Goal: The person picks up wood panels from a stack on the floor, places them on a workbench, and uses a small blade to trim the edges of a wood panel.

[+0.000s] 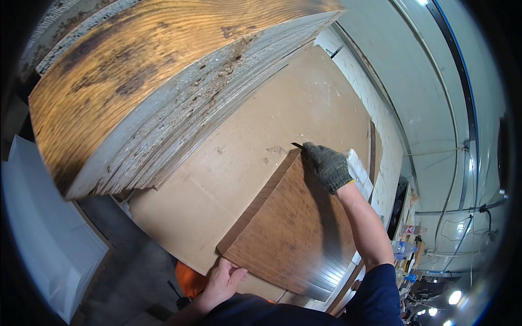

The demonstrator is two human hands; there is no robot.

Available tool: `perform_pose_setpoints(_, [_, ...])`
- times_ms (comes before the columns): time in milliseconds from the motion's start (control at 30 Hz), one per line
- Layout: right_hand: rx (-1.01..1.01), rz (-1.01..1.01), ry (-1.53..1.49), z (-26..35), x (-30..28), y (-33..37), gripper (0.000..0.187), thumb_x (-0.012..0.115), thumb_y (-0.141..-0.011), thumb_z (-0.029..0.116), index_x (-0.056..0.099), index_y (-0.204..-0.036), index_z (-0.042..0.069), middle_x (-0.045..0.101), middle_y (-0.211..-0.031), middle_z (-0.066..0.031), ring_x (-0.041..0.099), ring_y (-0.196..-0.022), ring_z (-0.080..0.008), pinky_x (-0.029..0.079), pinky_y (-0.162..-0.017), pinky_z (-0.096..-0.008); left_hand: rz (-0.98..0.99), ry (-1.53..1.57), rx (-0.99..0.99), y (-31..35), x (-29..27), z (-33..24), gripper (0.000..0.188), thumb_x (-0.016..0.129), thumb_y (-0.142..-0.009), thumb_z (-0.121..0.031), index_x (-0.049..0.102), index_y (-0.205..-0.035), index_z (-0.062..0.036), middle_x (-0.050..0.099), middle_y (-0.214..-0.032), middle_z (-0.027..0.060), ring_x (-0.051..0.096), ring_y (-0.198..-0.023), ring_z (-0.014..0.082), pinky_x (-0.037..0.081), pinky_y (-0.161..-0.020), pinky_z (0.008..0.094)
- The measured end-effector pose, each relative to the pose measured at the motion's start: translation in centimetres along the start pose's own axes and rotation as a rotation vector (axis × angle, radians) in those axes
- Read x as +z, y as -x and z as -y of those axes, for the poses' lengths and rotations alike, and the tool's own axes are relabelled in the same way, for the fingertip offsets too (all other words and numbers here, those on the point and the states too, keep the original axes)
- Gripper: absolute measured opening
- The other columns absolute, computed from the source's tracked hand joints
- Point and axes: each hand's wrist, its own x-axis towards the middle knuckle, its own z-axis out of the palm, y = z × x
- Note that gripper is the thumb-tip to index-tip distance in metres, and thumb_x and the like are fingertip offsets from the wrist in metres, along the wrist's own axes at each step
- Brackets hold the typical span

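Observation:
A brown wood-grain panel [288, 223] with a darker edge lies slanted before me on a tan board. My left hand [222, 280], bare, is closed at its near left corner, fingers at the edge and thumb beside it. At the far corner is my right hand [326, 163], in a dark grey knit glove with a yellow cuff edge. It is closed round a thin dark blade-like tool [297, 145], whose tip sticks out to the left just beyond the panel's edge. The rest of that tool is hidden in the glove.
A tall stack of wood-grain sheets [179, 49] with rough grey edges rises at the far left of the tan board [196, 201]. White sheets [49, 217] stand lower left. Beyond the board's right side are a clear plastic bottle [403, 249] and a pale wall [435, 108].

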Motion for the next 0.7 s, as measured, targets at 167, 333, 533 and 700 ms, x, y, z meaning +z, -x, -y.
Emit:
perform_pose_setpoints(167, [-0.048, 0.014, 0.021, -0.4, -0.8, -0.2, 0.035, 0.051, -0.086, 0.02, 0.053, -0.12, 0.013, 0.065, -0.091, -0.0157, 0.063, -0.083, -0.0362, 0.049, -0.069, -0.0461, -0.039, -0.063, -0.016, -0.2, 0.2, -1.1, 0.03, 0.059, -0.088, -0.007, 0.04, -0.109, 0.0045, 0.065, -0.083, 0.0147, 0.069, -0.072, 0.0215, 0.054, -0.068, 0.0325])
perform_pose_setpoints(333, [-0.26, 0.341, 0.005, 5.0, -4.1, 0.6, 0.02, 0.051, -0.083, 0.017, 0.052, -0.096, 0.003, 0.064, -0.078, -0.0135, 0.064, -0.069, -0.0332, 0.049, -0.056, -0.0431, -0.103, -0.101, -0.016, 0.0, 0.4, 0.0, 0.034, 0.062, -0.086, -0.01, 0.041, -0.111, 0.0035, 0.065, -0.084, 0.0156, 0.068, -0.075, 0.0244, 0.053, -0.069, 0.0349])
perform_pose_setpoints(533, [-0.593, 0.087, -0.368, 9.1, -4.6, 3.0, 0.037, 0.054, -0.083, 0.016, 0.051, -0.119, 0.007, 0.066, -0.082, -0.0116, 0.065, -0.074, -0.0275, 0.051, -0.061, -0.0404, -0.125, -0.065, 0.04, 0.3, 0.5, 1.5, 0.034, 0.064, -0.085, -0.012, 0.043, -0.108, 0.0027, 0.066, -0.085, 0.0156, 0.068, -0.077, 0.0268, 0.053, -0.07, 0.0354])
perform_pose_setpoints(700, [-0.039, 0.253, -0.014, 5.6, -3.5, 0.4, 0.046, 0.064, -0.077, 0.019, 0.052, -0.119, 0.004, 0.06, -0.067, -0.0097, 0.062, -0.064, -0.0271, 0.049, -0.055, -0.0355, -0.123, -0.14, 0.043, 0.2, 0.6, 0.4, 0.036, 0.064, -0.085, -0.013, 0.043, -0.11, 0.0025, 0.066, -0.086, 0.0165, 0.068, -0.077, 0.0277, 0.053, -0.07, 0.0363])
